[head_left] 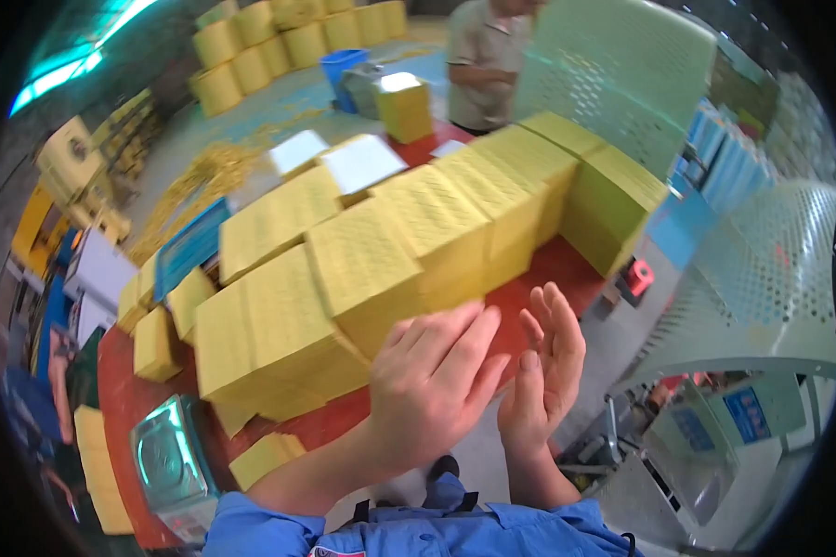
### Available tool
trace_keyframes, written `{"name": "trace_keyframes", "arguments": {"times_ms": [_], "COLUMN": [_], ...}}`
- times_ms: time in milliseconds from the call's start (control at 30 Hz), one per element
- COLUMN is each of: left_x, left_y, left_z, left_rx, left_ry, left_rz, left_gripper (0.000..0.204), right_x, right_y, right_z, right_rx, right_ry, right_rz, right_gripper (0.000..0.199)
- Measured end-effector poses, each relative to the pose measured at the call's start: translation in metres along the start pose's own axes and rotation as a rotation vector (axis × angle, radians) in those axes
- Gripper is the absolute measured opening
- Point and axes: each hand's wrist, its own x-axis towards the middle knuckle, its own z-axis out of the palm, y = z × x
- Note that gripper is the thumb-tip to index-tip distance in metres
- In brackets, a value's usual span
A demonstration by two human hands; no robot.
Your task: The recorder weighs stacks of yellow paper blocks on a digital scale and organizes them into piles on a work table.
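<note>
Both hands are raised in front of my body, over the near edge of a red table [351,415]. My left hand [429,371] is turned back-up, its fingers stretched and close together, with nothing visible in it. Just right of it, my right hand [550,371] is held up with its palm facing left and fingers apart, also holding nothing. The hands are close to each other with a gap between them. Beyond them stand stacks of yellow paper [362,255] in a long row; the left hand is nearest to the front stack, overlapping its edge in view.
A clear-lidded box [169,455] sits at the table's left end, near small yellow blocks [158,343]. A pale green perforated guard [743,288] stands at the right, another [618,79] behind. A person [488,65] stands across the table. Yellow bundles [297,42] are piled far back.
</note>
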Motion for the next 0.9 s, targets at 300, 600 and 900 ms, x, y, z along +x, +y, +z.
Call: {"name": "trace_keyframes", "arguments": {"times_ms": [300,600,900], "left_x": [-0.213,-0.43,-0.557], "left_y": [0.027,0.165,0.217], "left_z": [-0.254,-0.421,-0.532], "left_rx": [0.491,0.939,1.194], "left_ry": [0.237,0.501,0.59], "left_rz": [-0.376,-0.835,-1.094], "left_gripper": [0.024,0.023,0.024], "right_x": [-0.146,-0.377,-0.555], "right_y": [-0.089,-0.204,-0.278], "right_z": [0.166,0.307,0.416], "right_rx": [0.364,0.738,1.067], "right_ry": [-0.58,-1.103,-1.436], "right_rz": [0.042,0.252,0.477], "right_gripper": [0.054,0.044,0.044]}}
